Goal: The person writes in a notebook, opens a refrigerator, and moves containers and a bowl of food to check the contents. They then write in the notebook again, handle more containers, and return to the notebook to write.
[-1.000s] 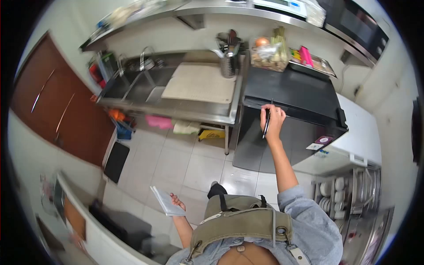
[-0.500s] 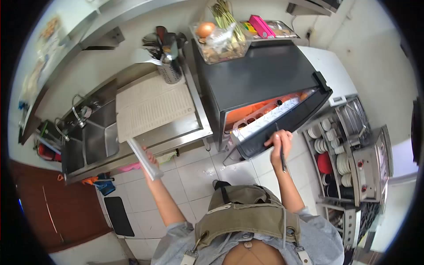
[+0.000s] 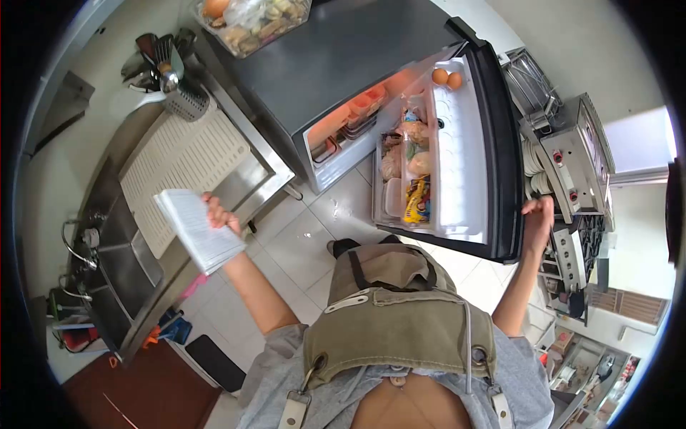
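A small notebook (image 3: pixel 194 230) with lined, written pages is gripped in my left hand (image 3: pixel 223 214), held out over the floor near the sink counter. My right hand (image 3: pixel 541 214) is at the outer edge of the black refrigerator door (image 3: pixel 506 157), fingers curled against it. No pen shows in that hand now; part of the grip is hidden. The refrigerator (image 3: pixel 343 64) stands wide open. Two eggs (image 3: pixel 447 79) sit in a white door rack (image 3: pixel 457 157). A pulled-out bin (image 3: pixel 377 207) holds bagged food and a yellow packet (image 3: pixel 417 200).
On the left is a steel sink (image 3: pixel 118 264) with a beige drainboard (image 3: pixel 179 164) and a utensil holder (image 3: pixel 189 104). A clear tub of vegetables (image 3: pixel 250 28) rests on the refrigerator. Stacked plates (image 3: pixel 534 164) and a stove (image 3: pixel 568 261) lie beyond the door. Tiled floor (image 3: pixel 293 250) runs between.
The refrigerator door has swung wide open to the right, with my right hand following it, revealing the inside. The notebook has turned to show its pages. The pen seen earlier is out of sight.
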`<action>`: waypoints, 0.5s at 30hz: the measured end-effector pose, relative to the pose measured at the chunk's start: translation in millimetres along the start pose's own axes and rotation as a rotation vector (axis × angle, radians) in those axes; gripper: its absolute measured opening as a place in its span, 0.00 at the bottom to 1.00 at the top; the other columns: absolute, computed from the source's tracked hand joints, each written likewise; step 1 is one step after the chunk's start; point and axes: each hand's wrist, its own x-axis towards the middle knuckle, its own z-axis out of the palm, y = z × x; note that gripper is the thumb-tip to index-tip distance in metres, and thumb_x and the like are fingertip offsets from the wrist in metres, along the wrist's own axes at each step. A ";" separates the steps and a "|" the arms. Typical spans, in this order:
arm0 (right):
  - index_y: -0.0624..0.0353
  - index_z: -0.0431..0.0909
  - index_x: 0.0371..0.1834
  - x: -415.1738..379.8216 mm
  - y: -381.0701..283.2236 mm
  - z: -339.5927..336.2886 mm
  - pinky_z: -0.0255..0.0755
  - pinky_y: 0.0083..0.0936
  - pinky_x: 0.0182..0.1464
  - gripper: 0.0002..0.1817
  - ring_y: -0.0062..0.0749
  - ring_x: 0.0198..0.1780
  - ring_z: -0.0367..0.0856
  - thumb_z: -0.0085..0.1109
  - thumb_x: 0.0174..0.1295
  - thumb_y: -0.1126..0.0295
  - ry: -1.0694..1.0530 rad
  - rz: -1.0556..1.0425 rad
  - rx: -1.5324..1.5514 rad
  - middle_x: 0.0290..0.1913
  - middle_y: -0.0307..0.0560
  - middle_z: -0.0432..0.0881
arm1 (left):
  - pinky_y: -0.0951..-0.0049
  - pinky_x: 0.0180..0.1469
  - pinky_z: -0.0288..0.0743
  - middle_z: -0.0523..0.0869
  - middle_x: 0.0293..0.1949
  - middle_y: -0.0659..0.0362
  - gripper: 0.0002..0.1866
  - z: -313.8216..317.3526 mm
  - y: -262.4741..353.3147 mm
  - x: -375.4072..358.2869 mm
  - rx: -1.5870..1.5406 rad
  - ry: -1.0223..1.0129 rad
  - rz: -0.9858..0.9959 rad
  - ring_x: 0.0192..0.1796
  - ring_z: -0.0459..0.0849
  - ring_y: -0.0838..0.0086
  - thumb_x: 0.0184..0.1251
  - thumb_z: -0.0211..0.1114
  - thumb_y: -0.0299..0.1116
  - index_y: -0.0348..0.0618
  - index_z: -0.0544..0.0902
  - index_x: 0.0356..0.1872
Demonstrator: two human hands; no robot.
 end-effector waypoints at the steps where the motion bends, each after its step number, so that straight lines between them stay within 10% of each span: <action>1: 0.54 0.66 0.35 -6.6 0.6 -20.4 0.65 0.25 0.44 0.13 0.28 0.38 0.75 0.45 0.68 0.56 0.087 0.016 -0.066 0.31 0.47 0.79 | 0.83 0.21 0.67 0.68 0.25 0.57 0.14 -1.3 11.7 -9.9 -0.023 -0.023 0.021 0.20 0.69 0.79 0.70 0.47 0.36 0.33 0.64 0.45; 5: 0.51 0.65 0.39 -16.7 -0.5 -90.7 0.64 0.29 0.57 0.08 0.28 0.47 0.77 0.50 0.67 0.61 0.346 0.126 -0.290 0.50 0.52 0.80 | 0.83 0.21 0.68 0.68 0.25 0.58 0.11 -6.9 50.6 -71.4 -0.017 -0.020 0.135 0.21 0.70 0.78 0.71 0.45 0.32 0.33 0.64 0.45; 15: 0.63 0.63 0.32 46.3 66.0 -203.5 0.72 0.20 0.45 0.09 0.30 0.39 0.80 0.50 0.67 0.72 0.636 -0.592 -0.879 0.38 0.57 0.82 | 0.81 0.25 0.70 0.69 0.27 0.57 0.09 -41.0 25.6 -179.5 -0.113 0.028 0.276 0.24 0.72 0.76 0.70 0.46 0.29 0.33 0.65 0.43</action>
